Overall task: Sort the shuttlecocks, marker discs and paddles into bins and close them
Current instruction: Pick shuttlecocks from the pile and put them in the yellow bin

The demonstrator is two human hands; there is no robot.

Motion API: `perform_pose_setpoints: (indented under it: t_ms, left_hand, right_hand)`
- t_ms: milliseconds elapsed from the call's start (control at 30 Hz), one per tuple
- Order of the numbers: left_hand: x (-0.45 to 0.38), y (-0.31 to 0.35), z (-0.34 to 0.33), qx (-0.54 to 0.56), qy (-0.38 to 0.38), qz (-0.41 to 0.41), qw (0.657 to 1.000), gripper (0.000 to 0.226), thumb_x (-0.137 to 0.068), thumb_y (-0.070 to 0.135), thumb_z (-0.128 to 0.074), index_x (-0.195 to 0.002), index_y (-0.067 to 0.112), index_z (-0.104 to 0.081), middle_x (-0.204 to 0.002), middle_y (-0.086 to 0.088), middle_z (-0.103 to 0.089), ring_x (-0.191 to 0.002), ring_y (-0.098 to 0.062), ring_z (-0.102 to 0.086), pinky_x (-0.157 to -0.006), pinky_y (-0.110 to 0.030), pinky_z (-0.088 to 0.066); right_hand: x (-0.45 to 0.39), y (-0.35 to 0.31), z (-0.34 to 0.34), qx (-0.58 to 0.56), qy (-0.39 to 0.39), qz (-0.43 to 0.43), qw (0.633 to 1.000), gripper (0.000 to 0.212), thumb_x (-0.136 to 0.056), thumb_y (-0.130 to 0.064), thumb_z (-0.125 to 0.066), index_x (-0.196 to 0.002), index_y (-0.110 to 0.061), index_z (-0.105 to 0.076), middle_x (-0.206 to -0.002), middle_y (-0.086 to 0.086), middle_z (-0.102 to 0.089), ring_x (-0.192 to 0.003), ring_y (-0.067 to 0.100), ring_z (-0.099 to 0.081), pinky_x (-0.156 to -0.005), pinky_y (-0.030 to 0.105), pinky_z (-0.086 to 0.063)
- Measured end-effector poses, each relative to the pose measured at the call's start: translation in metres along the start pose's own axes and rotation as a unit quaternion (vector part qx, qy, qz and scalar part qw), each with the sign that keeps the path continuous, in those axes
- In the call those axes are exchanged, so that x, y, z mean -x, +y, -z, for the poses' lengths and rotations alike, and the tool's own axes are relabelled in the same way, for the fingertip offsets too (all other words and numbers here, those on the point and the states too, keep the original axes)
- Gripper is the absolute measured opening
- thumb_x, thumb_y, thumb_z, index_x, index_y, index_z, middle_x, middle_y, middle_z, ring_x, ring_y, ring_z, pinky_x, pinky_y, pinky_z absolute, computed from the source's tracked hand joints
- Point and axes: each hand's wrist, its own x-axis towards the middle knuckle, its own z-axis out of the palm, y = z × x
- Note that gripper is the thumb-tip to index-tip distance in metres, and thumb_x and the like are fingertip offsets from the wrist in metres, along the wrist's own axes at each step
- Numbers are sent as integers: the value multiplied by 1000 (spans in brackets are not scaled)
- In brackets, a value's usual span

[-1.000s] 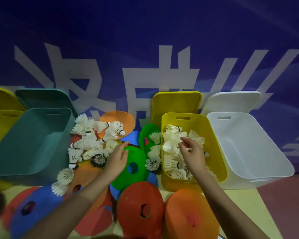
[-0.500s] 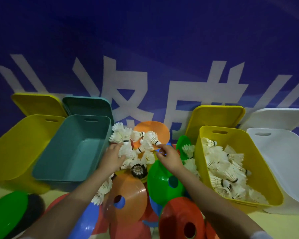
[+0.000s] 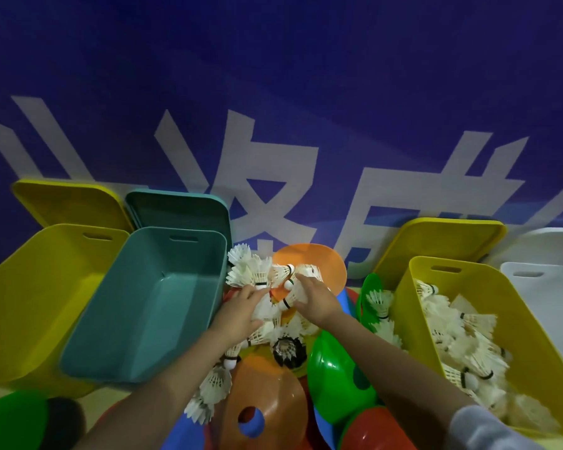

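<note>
A heap of white shuttlecocks (image 3: 251,271) lies between the bins, on top of coloured marker discs. My left hand (image 3: 239,311) grips shuttlecocks at the heap's left side. My right hand (image 3: 314,297) grips shuttlecocks at its middle, just in front of an orange disc (image 3: 319,261). One dark shuttlecock (image 3: 288,350) sits below both hands. The yellow bin on the right (image 3: 413,293) holds several white shuttlecocks (image 3: 462,339). An orange disc with a hole (image 3: 267,397) and a green disc (image 3: 335,375) lie near my forearms.
A teal bin (image 3: 150,306) and a yellow bin (image 3: 30,297) stand open on the left, their lids leaning on the blue wall behind. A white bin (image 3: 546,287) stands at the far right. Blue and red discs (image 3: 374,430) lie at the bottom edge; a green disc (image 3: 10,417) is bottom left.
My right hand left the yellow bin and moved left onto the shuttlecock heap. My left hand moved up into the heap too. The view swung to the left.
</note>
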Motion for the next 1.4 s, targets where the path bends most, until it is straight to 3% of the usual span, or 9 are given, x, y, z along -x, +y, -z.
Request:
perform_pose_setpoints:
  t_ms: [167,300,467,667,900,1000,1167,1300,1400]
  left_hand:
    - [-5,-2,-2,67,31,-6,997,64,-86,33,-64,-143,32,-35,-138,7,-39,-123,-15,-44,-98,-31,-44]
    - [-6,-1,-3,67,54,-1,996,59,-86,34,-64,-139,31,-40,-139,5,-42,-128,-17,-39,-103,-31,-38]
    - [-1,2,-10,68,-12,-1,998,72,-86,30,-65,-147,36,-27,-147,6,-30,-126,-16,-43,-102,-33,-43]
    - [3,13,-6,96,23,18,995,60,-86,30,-65,-140,36,-39,-143,5,-39,-124,-14,-46,-97,-26,-42]
    - [12,29,15,165,83,27,982,61,-87,31,-65,-141,35,-37,-142,6,-40,-129,-12,-42,-102,-27,-39]
    - [18,34,16,217,103,46,970,60,-87,33,-66,-140,38,-37,-144,9,-38,-131,-10,-39,-103,-30,-38]
    - [27,39,13,319,140,77,934,61,-87,30,-67,-140,37,-37,-147,11,-37,-133,-6,-33,-105,-28,-33]
    - [34,41,12,369,158,94,911,65,-87,28,-67,-142,36,-33,-148,12,-35,-129,0,-28,-104,-28,-31]
    - [38,41,10,382,154,103,906,67,-87,30,-68,-142,39,-30,-149,11,-34,-130,-3,-28,-103,-28,-32]
  right_hand:
    - [-6,9,-7,-27,22,-7,999,61,-90,-25,-58,-145,-26,-32,-142,7,-49,-123,28,-51,-99,38,-45]
    - [0,11,-9,-83,50,-3,995,51,-91,-20,-57,-139,-24,-41,-113,7,-65,-100,26,-61,-80,33,-50]
    - [12,15,-6,-118,67,5,991,44,-90,-16,-60,-131,-21,-48,-80,-7,-53,-79,14,-55,-73,30,-48]
    - [23,20,-1,-169,108,-6,980,45,-89,-19,-63,-131,-20,-50,-88,-3,-56,-81,12,-56,-78,29,-51]
    - [27,35,-3,-34,154,1,988,48,-87,-35,-62,-133,-28,-52,-124,1,-48,-116,20,-44,-93,34,-44]
    - [26,35,-8,-69,128,6,989,52,-85,-34,-64,-134,-29,-48,-135,1,-42,-125,20,-39,-100,35,-41]
    - [29,29,-15,-80,102,60,990,50,-85,-24,-64,-129,-18,-40,-134,2,-44,-119,20,-47,-90,29,-43]
    - [34,32,-20,-46,120,105,986,49,-87,-33,-64,-128,-17,-41,-129,3,-46,-112,20,-53,-86,30,-47]
    - [33,33,-19,-45,130,83,987,62,-85,-37,-66,-138,-18,-38,-134,3,-44,-114,20,-51,-91,33,-46]
